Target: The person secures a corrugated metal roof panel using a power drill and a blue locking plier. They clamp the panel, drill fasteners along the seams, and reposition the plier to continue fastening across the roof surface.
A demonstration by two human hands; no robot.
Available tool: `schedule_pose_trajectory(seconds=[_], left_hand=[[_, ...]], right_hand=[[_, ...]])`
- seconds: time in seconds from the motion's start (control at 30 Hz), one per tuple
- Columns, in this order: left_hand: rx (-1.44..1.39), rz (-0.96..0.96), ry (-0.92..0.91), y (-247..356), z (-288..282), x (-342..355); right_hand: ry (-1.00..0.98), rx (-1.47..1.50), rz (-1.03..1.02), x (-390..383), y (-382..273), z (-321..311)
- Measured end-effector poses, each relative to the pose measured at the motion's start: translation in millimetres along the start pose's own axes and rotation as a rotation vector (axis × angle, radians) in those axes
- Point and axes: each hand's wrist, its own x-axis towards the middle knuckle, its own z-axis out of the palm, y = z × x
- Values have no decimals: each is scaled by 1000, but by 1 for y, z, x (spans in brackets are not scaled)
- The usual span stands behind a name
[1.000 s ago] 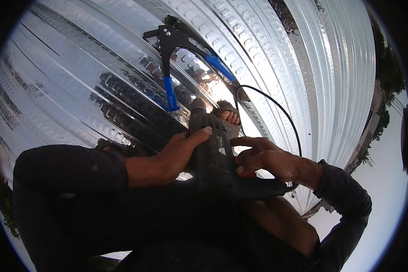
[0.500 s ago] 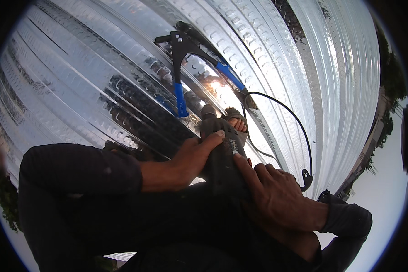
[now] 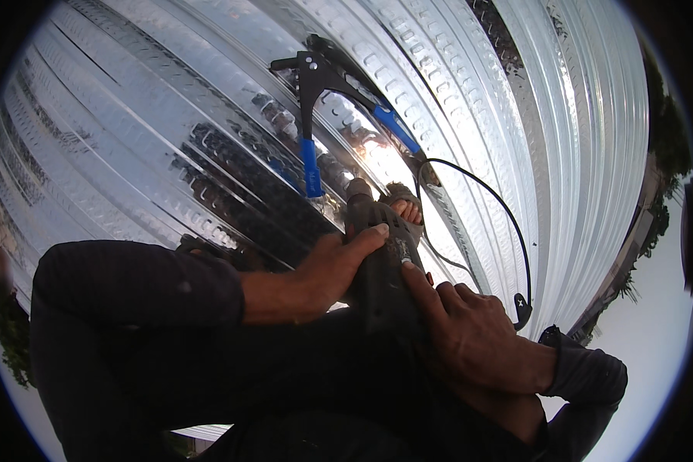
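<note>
A dark power drill lies lengthwise in front of me, its round chuck pointing away. My left hand is closed on the drill's left side, with the thumb lying over the top of the body. On the other side, my right hand is closed against the drill, its index finger resting on the casing; the undersides of the fingers are hidden. Beyond the chuck, a black hand riveter with blue handles lies spread on the metal sheets, touched by neither hand.
Ribbed, shiny metal sheeting spreads under everything. A black cord curves right from near the riveter to a dark end piece. A foot in a sandal stands beside the chuck. Greenery shows past the right edge.
The riveter and drill have shifted very slightly to the right in the picture. Both hands keep the same hold on the drill.
</note>
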Motion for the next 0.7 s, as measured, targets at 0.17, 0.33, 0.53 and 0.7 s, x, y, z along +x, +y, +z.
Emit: schedule_pose_trajectory(seconds=[0.17, 0.33, 0.53, 0.7], left_hand=[[-66, 1, 20, 1, 8, -2], [-74, -43, -18, 4, 17, -5], [-26, 141, -36, 5, 38, -15], [-187, 475, -127, 13, 78, -22]], right_hand=[[-4, -4, -18, -6, 3, -3], [48, -40, -51, -17, 6, -8], [35, -71, 38, -31, 0, -36], [286, -35, 58, -57, 18, -44]])
